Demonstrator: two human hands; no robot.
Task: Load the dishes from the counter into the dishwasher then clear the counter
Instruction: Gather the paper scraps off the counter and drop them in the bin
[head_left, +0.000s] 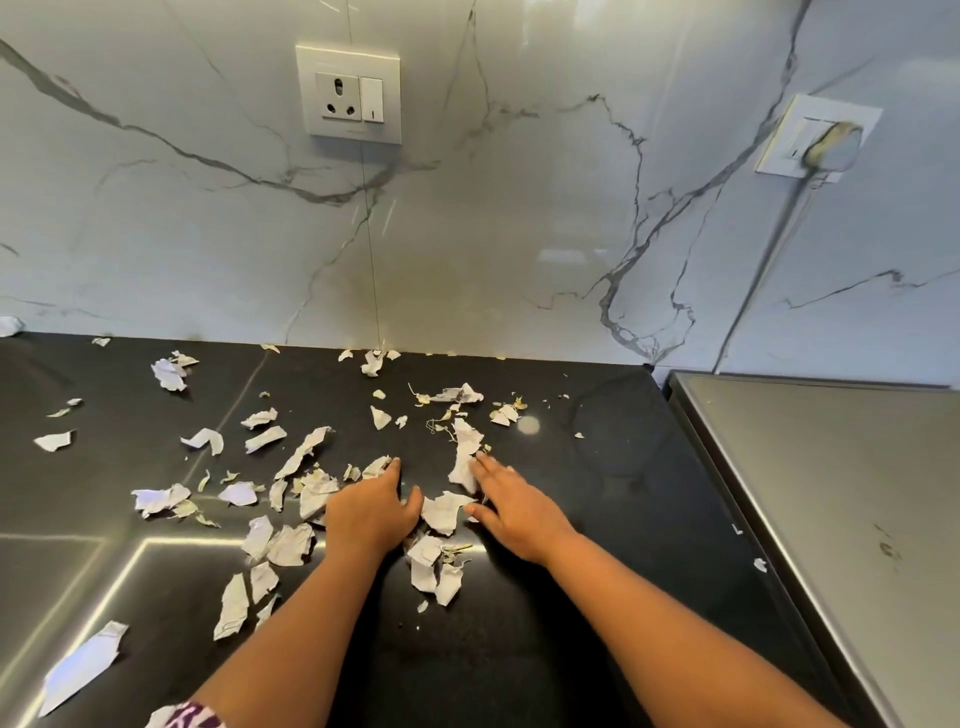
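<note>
Scraps (304, 453) of torn white paper, mixed with small dry yellowish bits, litter the black worktop (571, 613). Most lie below the socket (348, 96) and to the left of it, and a few sit right against the foot of the marble wall (519, 218) under the socket. One long strip (80, 670) lies far down and left of the socket, near the worktop's front edge.

Both hands are down on the worktop, below and slightly right of the socket, palms down and fingers straight, gripping nothing. The left hand (371, 512) lies flat with its fingers together, its fingertips touching a scrap and its thumb stretched toward a piece (444, 512) that lies between the two hands. The right hand (511, 512) lies flat with its fingers a little apart, its fingertips resting on a tall scrap (465, 460). More scraps lie between the two forearms.

Far right of the socket a plug (831, 143) sits in a second wall plate, and its cable (753, 291) runs down the wall. Below that, a steel top (841, 493) butts against the worktop's right edge. A patterned sleeve (192, 717) shows at the bottom edge.
</note>
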